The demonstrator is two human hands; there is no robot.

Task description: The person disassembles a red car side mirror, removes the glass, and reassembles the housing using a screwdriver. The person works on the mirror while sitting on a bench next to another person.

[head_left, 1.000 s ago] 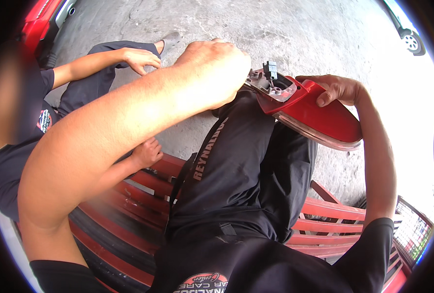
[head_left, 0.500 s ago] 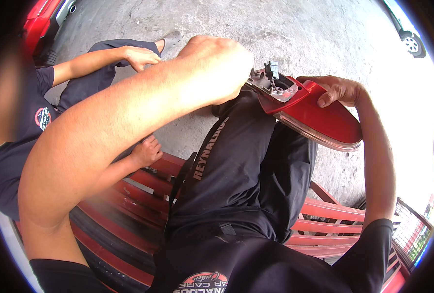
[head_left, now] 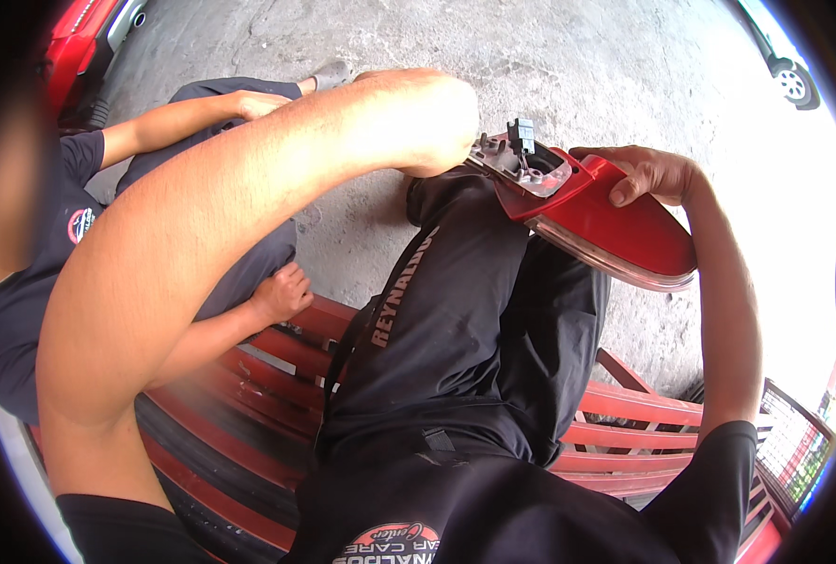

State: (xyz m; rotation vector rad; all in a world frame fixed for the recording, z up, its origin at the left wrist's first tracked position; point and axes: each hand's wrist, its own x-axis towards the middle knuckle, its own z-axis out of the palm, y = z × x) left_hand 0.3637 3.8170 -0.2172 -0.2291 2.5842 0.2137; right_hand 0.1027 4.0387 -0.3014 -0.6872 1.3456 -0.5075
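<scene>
A red car tail light (head_left: 630,221) with a clear strip along its near edge rests over my knees. My right hand (head_left: 658,174) grips its right part, thumb on the red face and fingers over the far edge. At its left end is a grey bulb-holder plate (head_left: 531,169), from which a dark connector (head_left: 520,136) sticks up on wires. My left hand (head_left: 432,117) is bent down at the left end of this plate. Its fingers are turned away and hidden, so whether they hold anything does not show.
I sit on a red slatted bench (head_left: 634,432). Close on my left sits another person, with one hand (head_left: 284,291) near the bench edge. Beyond lies a grey concrete floor (head_left: 568,56). A red car (head_left: 75,47) stands far left, and a car wheel (head_left: 794,86) shows far right.
My left wrist has rolled and shifted slightly left, turning its fingers out of sight. The tail light and my right hand have hardly moved.
</scene>
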